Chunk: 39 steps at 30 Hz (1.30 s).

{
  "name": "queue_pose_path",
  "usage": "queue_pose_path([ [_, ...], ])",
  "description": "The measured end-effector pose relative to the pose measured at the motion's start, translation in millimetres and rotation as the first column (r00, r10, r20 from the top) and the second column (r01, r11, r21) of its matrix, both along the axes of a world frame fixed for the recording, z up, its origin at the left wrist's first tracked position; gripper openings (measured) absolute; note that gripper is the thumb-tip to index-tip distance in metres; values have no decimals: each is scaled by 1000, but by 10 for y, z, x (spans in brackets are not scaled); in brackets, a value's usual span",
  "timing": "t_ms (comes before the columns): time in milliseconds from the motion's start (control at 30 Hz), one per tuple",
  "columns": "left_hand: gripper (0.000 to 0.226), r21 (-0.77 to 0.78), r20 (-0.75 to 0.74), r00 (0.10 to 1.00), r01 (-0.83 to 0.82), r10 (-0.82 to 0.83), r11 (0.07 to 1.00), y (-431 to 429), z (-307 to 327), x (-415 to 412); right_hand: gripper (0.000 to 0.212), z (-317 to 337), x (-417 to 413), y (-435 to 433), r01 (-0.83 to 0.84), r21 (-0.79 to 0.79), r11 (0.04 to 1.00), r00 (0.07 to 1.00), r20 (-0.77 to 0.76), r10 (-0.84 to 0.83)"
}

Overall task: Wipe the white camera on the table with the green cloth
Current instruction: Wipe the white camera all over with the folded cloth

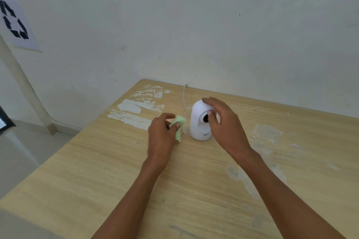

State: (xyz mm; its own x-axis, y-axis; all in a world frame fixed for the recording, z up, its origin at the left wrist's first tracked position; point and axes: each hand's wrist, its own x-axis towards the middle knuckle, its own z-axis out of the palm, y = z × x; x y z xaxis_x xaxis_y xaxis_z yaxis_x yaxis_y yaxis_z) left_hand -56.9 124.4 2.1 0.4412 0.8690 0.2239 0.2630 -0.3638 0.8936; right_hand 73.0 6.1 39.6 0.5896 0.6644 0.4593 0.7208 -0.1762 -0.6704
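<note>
A white dome-shaped camera [199, 122] with a dark round lens stands upright on the wooden table [97, 170], near the wall. My right hand [223, 122] wraps its top and right side, fingers on the dome and thumb by the lens. My left hand [161, 132] is just left of the camera, pinching a small crumpled green cloth [178, 128] that hangs down a short way from the camera's side without touching it.
A thin white cable [184, 95] runs from behind the camera to the wall. White paint patches [136, 110] mark the table at the far left and right. The table's left edge drops to the floor; a recycling sign [14, 19] hangs at the left.
</note>
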Motion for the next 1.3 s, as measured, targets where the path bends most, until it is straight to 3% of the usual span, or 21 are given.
queue_pose_path([
  [133, 21, -88, 136, 990, 58, -45, 994, -93, 17, 187, 44, -22, -14, 25, 24, 15, 1000, 1000, -9, -24],
  [333, 17, -34, -111, 986, 121, -124, 992, -141, -133, 206, 45, -30, 16, 34, 12, 25, 1000, 999, -42, -11],
  [400, 16, -47, -112, 985, 129, -134, 990, -122, -93, 208, 45, -39, 8, 24, 16, 29, 999, 999, -41, -15],
  [567, 25, -34, 223, 971, 94, -84, 995, -170, 161, 206, 45, -44, -3, 46, 3, 40, 999, 998, -55, -1],
  [667, 26, 0, 287, 955, 83, -80, 997, -236, 216, 256, 45, -37, 20, 46, 0, 41, 999, 999, -52, 2],
  [833, 26, -17, 55, 993, 107, -106, 994, -150, -32, 227, 44, -53, 11, 40, -5, 24, 1000, 998, -62, 6],
  [1000, 33, 4, 68, 989, 134, -134, 991, 3, 247, 364, 41, -56, 16, 39, 19, 41, 999, 997, -77, -16],
  [1133, 37, -26, 54, 965, 259, -257, 966, 186, 500, 500, 40, -77, 24, 28, 18, 34, 999, 994, -107, -14],
  [1300, 35, 102, 31, 970, 235, -239, 967, 149, 461, 442, 37, -76, 41, 19, 10, 23, 1000, 995, -99, -8],
])
